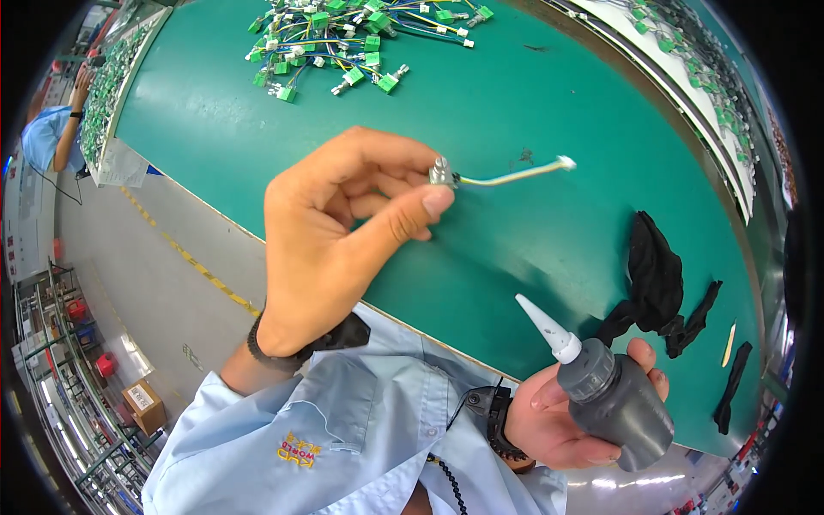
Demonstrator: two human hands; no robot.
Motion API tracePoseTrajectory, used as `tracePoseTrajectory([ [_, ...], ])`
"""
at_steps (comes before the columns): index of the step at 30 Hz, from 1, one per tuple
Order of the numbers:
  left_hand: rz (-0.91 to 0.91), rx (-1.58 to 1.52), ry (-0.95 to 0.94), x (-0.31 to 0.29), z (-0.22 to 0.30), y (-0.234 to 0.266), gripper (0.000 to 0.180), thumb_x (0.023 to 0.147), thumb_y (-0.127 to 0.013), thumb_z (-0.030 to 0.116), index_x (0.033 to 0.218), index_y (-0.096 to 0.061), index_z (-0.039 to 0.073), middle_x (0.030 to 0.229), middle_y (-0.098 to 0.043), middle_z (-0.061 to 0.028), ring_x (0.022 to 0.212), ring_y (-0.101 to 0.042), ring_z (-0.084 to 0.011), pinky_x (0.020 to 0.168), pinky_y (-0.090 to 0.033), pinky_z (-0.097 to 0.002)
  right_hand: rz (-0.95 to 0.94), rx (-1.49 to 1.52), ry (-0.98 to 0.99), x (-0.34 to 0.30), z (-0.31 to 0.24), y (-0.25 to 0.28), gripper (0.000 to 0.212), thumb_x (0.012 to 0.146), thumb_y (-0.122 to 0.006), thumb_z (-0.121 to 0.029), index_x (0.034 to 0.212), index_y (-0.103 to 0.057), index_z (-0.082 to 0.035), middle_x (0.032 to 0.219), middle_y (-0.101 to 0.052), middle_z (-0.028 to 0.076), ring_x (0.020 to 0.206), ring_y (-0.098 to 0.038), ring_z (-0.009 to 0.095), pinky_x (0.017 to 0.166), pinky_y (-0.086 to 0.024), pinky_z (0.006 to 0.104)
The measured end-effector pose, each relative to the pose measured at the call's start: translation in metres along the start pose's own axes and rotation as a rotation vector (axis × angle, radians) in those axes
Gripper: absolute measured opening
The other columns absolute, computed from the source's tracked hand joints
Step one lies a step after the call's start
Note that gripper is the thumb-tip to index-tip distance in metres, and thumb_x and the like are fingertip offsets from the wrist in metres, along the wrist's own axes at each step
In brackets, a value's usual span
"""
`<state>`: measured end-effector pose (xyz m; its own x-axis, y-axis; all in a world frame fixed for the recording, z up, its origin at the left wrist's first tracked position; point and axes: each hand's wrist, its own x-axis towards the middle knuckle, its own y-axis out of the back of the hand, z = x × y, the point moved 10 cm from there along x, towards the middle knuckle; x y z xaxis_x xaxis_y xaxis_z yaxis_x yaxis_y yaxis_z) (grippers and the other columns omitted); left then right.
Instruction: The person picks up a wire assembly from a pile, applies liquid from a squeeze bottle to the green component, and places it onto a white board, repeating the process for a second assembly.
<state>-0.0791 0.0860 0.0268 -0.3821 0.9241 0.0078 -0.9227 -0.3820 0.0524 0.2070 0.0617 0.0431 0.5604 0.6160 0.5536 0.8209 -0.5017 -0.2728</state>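
My left hand (335,227) is raised over the green table, thumb and fingertips pinching a small wired potentiometer (442,172). Its metal shaft points up, and yellow and white wires (506,178) run out to the right, ending in a white connector (566,162). Lower down, at the table's near edge, my right hand (549,421) is wrapped round a dark squeeze bottle (631,412). A white cone nozzle (542,322) tops the bottle, tilted up and to the left. Nozzle and potentiometer are apart.
Several green potentiometers with wires (352,43) lie heaped at the table's far side. Black cloth pieces (654,275) and a thin pale stick (729,345) are on the right. White trays of green parts (687,94) flank the table. Another person's arm (67,142) shows at far left.
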Motion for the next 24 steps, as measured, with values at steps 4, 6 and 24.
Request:
tracePoseTrajectory([
  [4,-0.014,-0.176,0.12,-0.01,-0.007,-0.015,0.02,0.081,-0.063,0.004,0.097,-0.053,-0.002,0.081,-0.064,-0.0141,0.063,-0.062,-0.0127,0.053,-0.049,-0.0202,-0.016,-0.005,0.002,-0.001,-0.003,0.002,0.067,0.088,-0.046,-0.047,0.124,-0.027,0.006,0.12,-0.032,0.033,0.046,-0.043,0.016,0.042,-0.041,0.0202],
  [6,-0.062,-0.279,0.207,-0.015,-0.011,-0.023,0.021,0.081,-0.062,0.006,0.098,-0.052,-0.002,0.081,-0.064,-0.0149,0.063,-0.063,-0.0132,0.052,-0.049,-0.0202,-0.024,-0.009,0.004,-0.002,-0.003,-0.003,0.067,0.088,-0.046,-0.047,0.124,-0.027,0.006,0.12,-0.032,0.033,0.046,-0.043,0.016,0.042,-0.041,0.0201],
  [24,-0.208,-0.518,0.416,-0.026,-0.025,-0.053,0.024,0.084,-0.058,0.008,0.102,-0.047,-0.003,0.077,-0.064,-0.016,0.058,-0.064,-0.0151,0.046,-0.049,-0.0198,-0.075,-0.032,-0.008,-0.003,-0.004,-0.007,0.068,0.088,-0.045,-0.048,0.124,-0.027,0.007,0.121,-0.032,0.033,0.045,-0.043,0.016,0.042,-0.041,0.02],
])
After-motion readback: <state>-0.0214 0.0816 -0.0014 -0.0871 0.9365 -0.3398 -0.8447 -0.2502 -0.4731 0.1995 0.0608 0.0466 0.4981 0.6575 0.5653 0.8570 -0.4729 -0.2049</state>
